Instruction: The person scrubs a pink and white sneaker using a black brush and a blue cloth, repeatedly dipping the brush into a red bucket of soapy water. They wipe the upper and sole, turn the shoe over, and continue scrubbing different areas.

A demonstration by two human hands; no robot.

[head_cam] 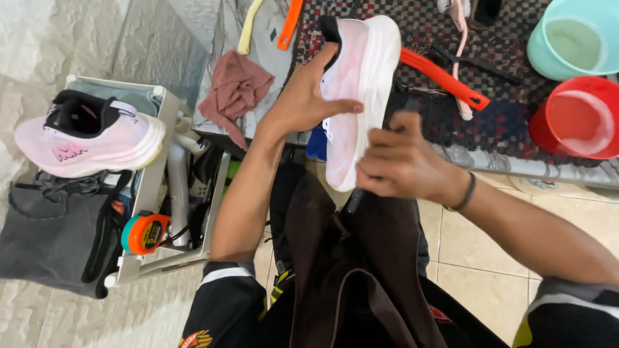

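1. My left hand (303, 96) grips the shoe (358, 90) upright in front of me, thumb across its side.
2. My right hand (403, 161) is closed on the shoe's lower end.
3. Second shoe (97, 138) sits well left of my left hand, on a rack (155, 187).

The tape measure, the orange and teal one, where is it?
In the head view the tape measure sits low on the left, at the front edge of the white rack, below the pink shoe resting on top.
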